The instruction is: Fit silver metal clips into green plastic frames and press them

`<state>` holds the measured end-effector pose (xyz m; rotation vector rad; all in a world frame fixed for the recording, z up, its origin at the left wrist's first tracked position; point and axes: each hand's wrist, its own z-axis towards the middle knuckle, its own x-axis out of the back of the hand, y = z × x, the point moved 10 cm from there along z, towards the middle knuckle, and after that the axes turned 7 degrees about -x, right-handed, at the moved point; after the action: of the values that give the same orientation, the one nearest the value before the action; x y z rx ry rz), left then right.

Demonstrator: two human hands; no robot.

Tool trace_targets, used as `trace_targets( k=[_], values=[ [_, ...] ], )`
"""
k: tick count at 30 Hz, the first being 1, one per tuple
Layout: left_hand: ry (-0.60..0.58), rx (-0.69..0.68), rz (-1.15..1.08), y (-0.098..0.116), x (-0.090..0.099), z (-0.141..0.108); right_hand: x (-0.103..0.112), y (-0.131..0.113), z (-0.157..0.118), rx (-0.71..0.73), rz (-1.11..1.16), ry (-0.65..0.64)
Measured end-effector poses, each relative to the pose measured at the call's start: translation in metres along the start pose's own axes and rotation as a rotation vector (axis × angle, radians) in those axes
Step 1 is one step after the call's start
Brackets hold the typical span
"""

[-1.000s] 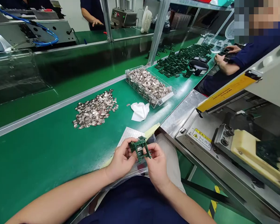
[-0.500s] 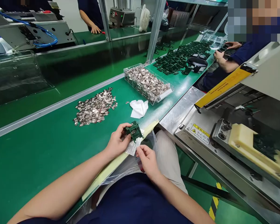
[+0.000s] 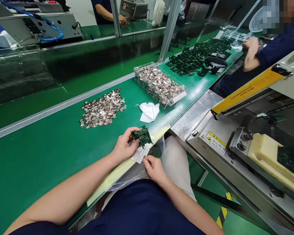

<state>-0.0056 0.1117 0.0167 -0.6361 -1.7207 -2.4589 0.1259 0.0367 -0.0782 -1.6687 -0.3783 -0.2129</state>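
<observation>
Left hand (image 3: 126, 145): thumb and fingers closed on one end of the green frame part (image 3: 143, 137), which hangs tilted above the gridded silver sheet (image 3: 141, 153) at the table's near edge. Right hand (image 3: 155, 168): narrow, thumb and forefinger drawn together at the sheet's lower corner; cannot tell whether a small piece sits between them. Sheet lies over the yellow strip (image 3: 107, 184), with clear plastic (image 3: 131, 178) just below. Risks, as judged: the part is gripped at one side only, so a sideways knock could turn it in the fingers or let its thin prongs catch the sheet. A pull at the sheet's corner might drag the whole sheet, since neither hand visibly presses it flat. Anything small slipping from the right fingertips would likely fall into the plastic folds or onto the lap and be hard to find. Metal-piece pile (image 3: 103, 109), filled clear tray (image 3: 186, 92) and white cloth (image 3: 149, 112) stand farther off on the green table (image 3: 63, 147); little chance of a knock there.
</observation>
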Motion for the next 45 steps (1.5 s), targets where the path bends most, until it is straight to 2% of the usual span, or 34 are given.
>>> trace_targets(
  k=[3, 5, 8, 11, 15, 18, 25, 35, 41, 43, 45],
  values=[
    [0.045, 0.020, -0.141, -0.002, 0.001, -0.001, 0.006, 0.006, -0.001, -0.055, -0.115, -0.059],
    [0.080, 0.034, -0.239, -0.003, 0.001, -0.001, 0.017, -0.002, -0.001, -0.061, -0.188, -0.086],
    [0.097, 0.063, -0.326, -0.005, -0.003, -0.002, 0.035, -0.029, -0.002, -0.024, -0.321, -0.117],
    [0.086, 0.084, -0.356, -0.006, -0.006, -0.004, 0.048, -0.067, -0.003, 0.083, -0.407, -0.128],
    [0.075, 0.091, -0.390, -0.004, -0.008, -0.006, 0.073, -0.115, 0.003, 0.232, -0.167, 0.041],
    [0.057, 0.086, -0.431, 0.000, -0.012, -0.006, 0.081, -0.128, 0.011, 0.242, -0.002, 0.178],
    [0.001, 0.087, -0.428, 0.010, -0.018, -0.011, 0.067, -0.128, 0.021, 0.191, -0.021, 0.311],
    [-0.044, -0.011, -0.319, 0.022, -0.020, -0.013, 0.068, -0.114, 0.026, 0.086, 0.122, 0.224],
    [-0.034, -0.017, -0.296, 0.026, -0.021, -0.017, 0.074, -0.111, 0.013, 0.120, 0.146, 0.363],
    [-0.042, -0.001, -0.306, 0.025, -0.023, -0.018, 0.075, -0.107, 0.012, 0.126, 0.186, 0.338],
    [-0.037, 0.038, -0.348, 0.023, -0.026, -0.018, 0.078, -0.101, 0.013, 0.109, 0.241, 0.258]
  ],
)
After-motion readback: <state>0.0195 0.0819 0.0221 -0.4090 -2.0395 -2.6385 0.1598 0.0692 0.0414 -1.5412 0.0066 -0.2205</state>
